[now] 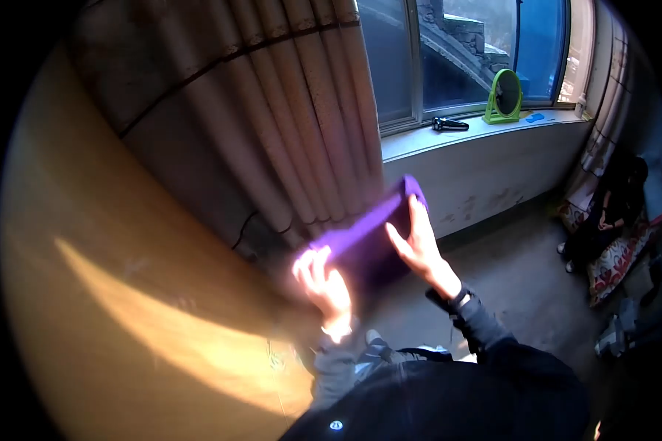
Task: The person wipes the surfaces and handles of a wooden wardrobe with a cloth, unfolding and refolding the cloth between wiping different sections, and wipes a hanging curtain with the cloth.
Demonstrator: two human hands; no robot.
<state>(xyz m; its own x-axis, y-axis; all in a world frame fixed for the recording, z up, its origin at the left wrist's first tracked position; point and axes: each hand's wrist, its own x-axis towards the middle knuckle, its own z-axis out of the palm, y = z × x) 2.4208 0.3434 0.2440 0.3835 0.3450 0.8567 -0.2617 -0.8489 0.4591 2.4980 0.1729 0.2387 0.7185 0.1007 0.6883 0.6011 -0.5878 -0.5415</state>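
Note:
A purple cloth (368, 223) is stretched between my two hands, its upper edge rising to the right and its lower part dark and blurred. My left hand (325, 285), brightly sunlit, has its fingers curled at the cloth's left end. At the right end, my right hand (421, 246) grips the cloth near its upper corner, with the thumb on the near side and the other fingers partly hidden. The cloth is held in the air in front of a long curtain (287, 110).
A wooden surface (162, 316) with a sunlit band lies left. On the windowsill (478, 136) are a green-framed mirror (504, 99), a black shaver-like item (450, 125) and a small blue item (535, 117). Another person (610, 213) sits on a patterned seat (618, 261) at the right.

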